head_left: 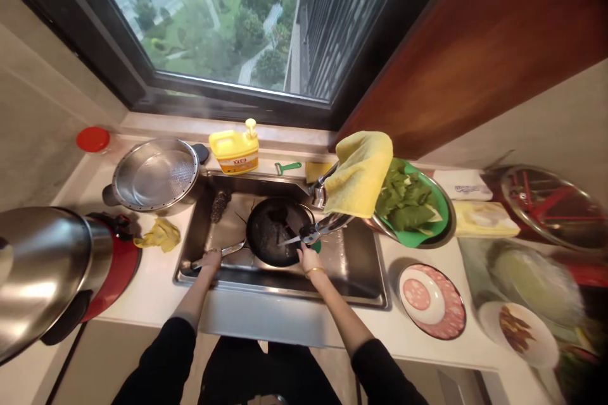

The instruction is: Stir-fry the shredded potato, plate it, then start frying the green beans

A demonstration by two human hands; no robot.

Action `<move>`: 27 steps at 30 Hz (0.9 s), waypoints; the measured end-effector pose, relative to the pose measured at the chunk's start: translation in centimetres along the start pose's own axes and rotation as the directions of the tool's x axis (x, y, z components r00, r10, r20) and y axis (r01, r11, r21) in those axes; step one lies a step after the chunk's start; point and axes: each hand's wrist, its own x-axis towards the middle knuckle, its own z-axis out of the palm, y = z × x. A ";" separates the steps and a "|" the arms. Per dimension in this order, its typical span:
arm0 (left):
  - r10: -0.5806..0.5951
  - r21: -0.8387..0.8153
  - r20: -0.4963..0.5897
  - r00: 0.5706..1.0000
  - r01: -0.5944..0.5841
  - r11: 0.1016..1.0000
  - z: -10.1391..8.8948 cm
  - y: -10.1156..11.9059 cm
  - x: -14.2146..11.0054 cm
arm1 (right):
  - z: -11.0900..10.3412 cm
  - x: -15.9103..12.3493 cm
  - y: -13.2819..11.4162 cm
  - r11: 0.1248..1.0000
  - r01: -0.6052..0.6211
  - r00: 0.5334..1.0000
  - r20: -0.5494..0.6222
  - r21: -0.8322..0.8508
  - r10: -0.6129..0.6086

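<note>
A black frying pan [266, 237] sits in the steel sink [354, 275], tilted slightly, with a wet inside. My left hand [211, 260] is closed around its metal handle [234, 248] on the left. At the pan's right rim, my right hand [310, 259] has its fingers closed on a dark long-handled utensil [281, 218] that reaches into the pan; its exact kind is unclear. Water runs from the faucet [311, 233] into the pan, just above my right fingers. A yellow cloth [360, 174] drapes over the faucet's neck.
Behind the sink stand a steamer pot [156, 174], a yellow detergent bottle [236, 153] and a green peeler [288, 168]. A dark scrubber [220, 205] lies inside the sink. To the right are leafy greens [406, 199] and a patterned plate [449, 310]; a large pot [42, 272] stands left.
</note>
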 end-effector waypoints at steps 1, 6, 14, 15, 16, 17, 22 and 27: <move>0.001 0.005 0.007 1.000 -0.002 1.000 0.0 -0.1 0.0 | 0.2 0.4 -0.5 0.999 0.027 1.000 0.003 0.023 -0.027; 0.027 0.017 0.047 0.999 -0.028 0.999 -0.4 -0.2 0.4 | -0.5 -1.2 2.9 0.996 0.054 0.994 0.088 0.074 -0.061; 0.120 -0.003 -0.012 0.993 -0.120 0.993 -1.6 -0.4 -1.1 | -5.2 -0.5 7.0 0.973 -0.174 0.985 0.027 0.154 0.172; 0.126 -0.001 -0.032 0.992 -0.126 0.992 -1.8 -0.5 -1.4 | -5.0 0.2 5.9 0.967 -0.157 0.988 0.021 0.199 0.156; 0.130 0.001 -0.049 0.990 -0.130 0.992 -2.0 -0.5 -1.6 | -4.5 0.8 4.7 0.959 -0.134 0.991 0.020 0.249 0.134; 0.132 0.005 -0.062 0.989 -0.132 0.991 -2.2 -0.6 -1.8 | -4.0 1.2 3.4 0.946 -0.111 0.994 0.026 0.305 0.108; 0.127 0.025 -0.051 0.991 -0.126 0.992 -2.1 -0.6 -2.2 | -0.7 -0.2 -0.3 0.803 -0.105 0.988 0.156 0.586 0.016; 0.113 0.046 -0.021 0.993 -0.112 0.993 -1.7 -0.3 -2.4 | 0.3 -3.7 1.3 0.610 -0.240 0.937 0.344 0.755 -0.058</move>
